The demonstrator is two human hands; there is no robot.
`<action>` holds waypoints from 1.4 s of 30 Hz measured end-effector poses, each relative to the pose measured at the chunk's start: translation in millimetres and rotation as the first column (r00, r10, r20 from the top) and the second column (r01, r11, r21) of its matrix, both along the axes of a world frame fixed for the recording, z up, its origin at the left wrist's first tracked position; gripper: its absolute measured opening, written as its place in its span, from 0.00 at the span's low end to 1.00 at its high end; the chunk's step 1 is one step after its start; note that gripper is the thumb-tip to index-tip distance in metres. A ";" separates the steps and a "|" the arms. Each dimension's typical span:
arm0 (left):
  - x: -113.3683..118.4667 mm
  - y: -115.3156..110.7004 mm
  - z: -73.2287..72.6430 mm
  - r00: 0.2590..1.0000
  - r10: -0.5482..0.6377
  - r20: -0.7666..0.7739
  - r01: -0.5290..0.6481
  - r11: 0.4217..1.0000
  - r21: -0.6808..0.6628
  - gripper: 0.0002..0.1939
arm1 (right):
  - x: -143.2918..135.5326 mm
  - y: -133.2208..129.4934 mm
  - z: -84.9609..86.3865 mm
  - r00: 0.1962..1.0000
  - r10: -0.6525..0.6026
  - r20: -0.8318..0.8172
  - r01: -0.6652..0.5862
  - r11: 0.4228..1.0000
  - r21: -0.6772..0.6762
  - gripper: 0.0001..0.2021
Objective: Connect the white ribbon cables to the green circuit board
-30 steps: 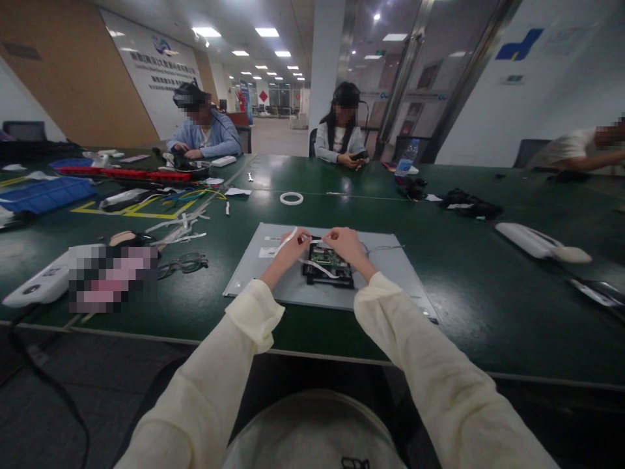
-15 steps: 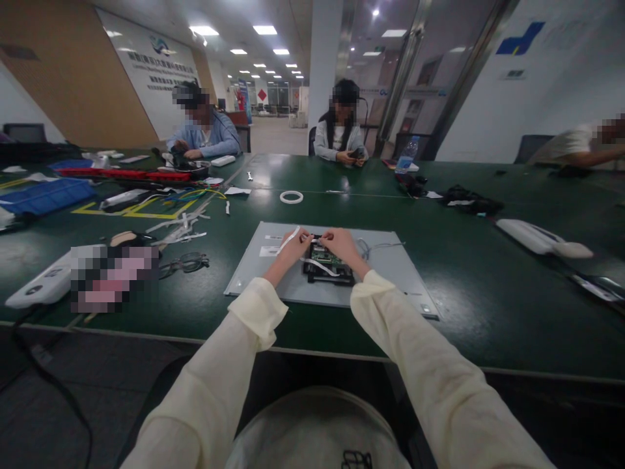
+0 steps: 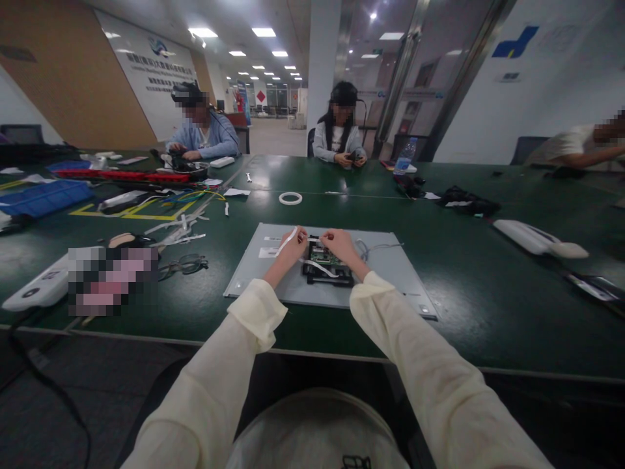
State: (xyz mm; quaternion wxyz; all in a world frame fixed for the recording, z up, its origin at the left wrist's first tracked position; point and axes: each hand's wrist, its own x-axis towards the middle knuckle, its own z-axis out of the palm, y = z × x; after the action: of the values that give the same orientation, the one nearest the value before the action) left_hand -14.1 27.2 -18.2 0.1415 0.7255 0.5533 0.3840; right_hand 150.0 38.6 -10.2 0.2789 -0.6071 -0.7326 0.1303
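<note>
From the head view, we see our two bare hands side by side, slightly apart, over a flat light-grey rectangular panel (image 3: 251, 270) that lies on the dark green tabletop (image 3: 488, 280). Our left hand (image 3: 291, 247) and our right hand (image 3: 340, 245) have their fingertips drawn together, with a short stretch of narrow white flat strip (image 3: 314, 240) between them; the left pinches one end, while we cannot tell how firmly the right grips the other. A white length also runs along the back of the left hand; we cannot tell whether it is the same piece. Just below our fingers, on the panel, sits a black rectangular frame (image 3: 309, 276) carrying a green circuit board (image 3: 322, 258), and a curved white ribbon (image 3: 324, 268) crosses its near part. A thin grey cable (image 3: 385, 246) lies to the right. Beyond the panel we have a white ring-shaped roll (image 3: 290, 203), and to the left, thin-framed eyeglasses (image 3: 194, 264). Across the table sit a person in blue (image 3: 222, 135) and a person in grey (image 3: 319, 144).
</note>
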 end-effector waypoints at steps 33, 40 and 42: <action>-5.8 5.8 -10.5 0.939 0.195 -0.282 -0.213 0.976 -0.034 0.12 | 1.4 2.0 -2.2 0.992 -0.076 -0.100 0.088 0.989 0.123 0.15; -6.9 4.2 -8.7 0.917 0.181 -0.356 -0.213 0.975 -0.054 0.11 | 33.6 -42.8 26.9 0.879 0.477 0.006 -0.462 0.849 0.258 0.13; -6.6 3.4 -8.2 0.915 0.188 -0.358 -0.220 0.974 -0.050 0.11 | 46.4 -59.6 28.8 0.813 0.579 0.066 -0.580 0.793 0.188 0.16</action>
State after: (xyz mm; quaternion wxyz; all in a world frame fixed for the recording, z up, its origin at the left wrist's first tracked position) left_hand -20.7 30.7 -26.3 0.0320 0.7135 0.6590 0.2359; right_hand 196.4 -21.0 18.6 0.2833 -0.3228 -0.8931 0.1337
